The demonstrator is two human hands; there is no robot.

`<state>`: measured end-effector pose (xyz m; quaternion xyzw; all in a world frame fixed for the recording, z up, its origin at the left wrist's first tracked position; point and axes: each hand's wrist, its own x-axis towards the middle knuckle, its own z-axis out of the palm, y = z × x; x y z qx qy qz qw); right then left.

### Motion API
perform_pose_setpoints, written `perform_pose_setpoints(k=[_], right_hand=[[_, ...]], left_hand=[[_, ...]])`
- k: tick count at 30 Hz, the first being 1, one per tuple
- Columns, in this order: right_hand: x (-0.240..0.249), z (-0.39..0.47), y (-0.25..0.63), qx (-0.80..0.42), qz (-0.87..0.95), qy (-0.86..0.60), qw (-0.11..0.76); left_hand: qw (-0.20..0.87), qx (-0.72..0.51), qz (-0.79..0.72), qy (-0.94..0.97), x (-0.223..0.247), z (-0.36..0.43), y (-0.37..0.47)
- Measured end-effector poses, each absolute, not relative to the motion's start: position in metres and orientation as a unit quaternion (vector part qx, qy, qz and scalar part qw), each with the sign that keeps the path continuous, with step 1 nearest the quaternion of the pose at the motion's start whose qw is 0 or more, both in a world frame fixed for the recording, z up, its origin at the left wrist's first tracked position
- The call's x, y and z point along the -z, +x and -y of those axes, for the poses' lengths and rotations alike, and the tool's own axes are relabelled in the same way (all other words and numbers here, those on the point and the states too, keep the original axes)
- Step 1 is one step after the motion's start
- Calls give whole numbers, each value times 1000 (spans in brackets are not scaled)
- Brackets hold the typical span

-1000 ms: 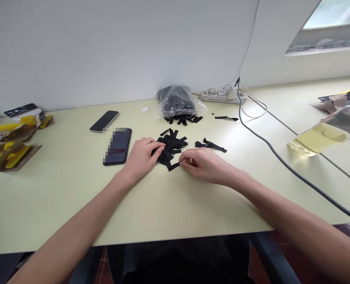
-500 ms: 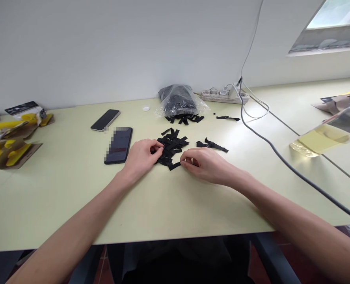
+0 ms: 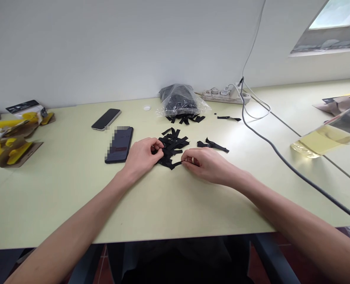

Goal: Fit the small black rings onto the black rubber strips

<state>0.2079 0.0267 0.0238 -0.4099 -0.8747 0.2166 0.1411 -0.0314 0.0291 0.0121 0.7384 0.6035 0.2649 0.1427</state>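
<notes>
A loose pile of short black fabric strips (image 3: 172, 144) lies on the pale table between my two hands. My left hand (image 3: 144, 154) rests at the pile's left side, thumb and fingers pinched together; what they hold, dark and small, is mostly hidden. To the right of the pile, my right hand (image 3: 203, 162) pinches the end of one black strip (image 3: 177, 163), whose other end reaches the pile's near edge. Behind my right hand lie a few more black strips (image 3: 213, 144), one with a small round piece on it.
A clear plastic bag (image 3: 181, 100) of black pieces stands by the wall, near a power strip (image 3: 225, 96). Two phones lie left, the nearer one (image 3: 120, 145) close to my left hand. A grey cable (image 3: 284, 159) crosses the right side, near a container of yellow liquid (image 3: 323, 140).
Both hands stay almost in place. The strip in my right hand has shifted slightly, its free end now bent against the pile. The whole view has moved a little.
</notes>
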Motion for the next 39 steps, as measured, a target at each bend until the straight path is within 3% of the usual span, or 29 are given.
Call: perform_pose_setpoints(k=[22, 27, 33, 39], right_hand=[[-18, -29, 211, -216, 880, -392, 157], [-16, -29, 211, -231, 872, -381, 203], [-16, -29, 209, -236, 856, -359, 286], [-17, -28, 207, -250, 845, -355, 312]], left_hand=[[225, -287, -595, 716, -14, -30, -37], [209, -358, -566, 713, -19, -23, -29], [312, -362, -517, 710, -23, -12, -12], [373, -354, -505, 693, -16, -10, -10]])
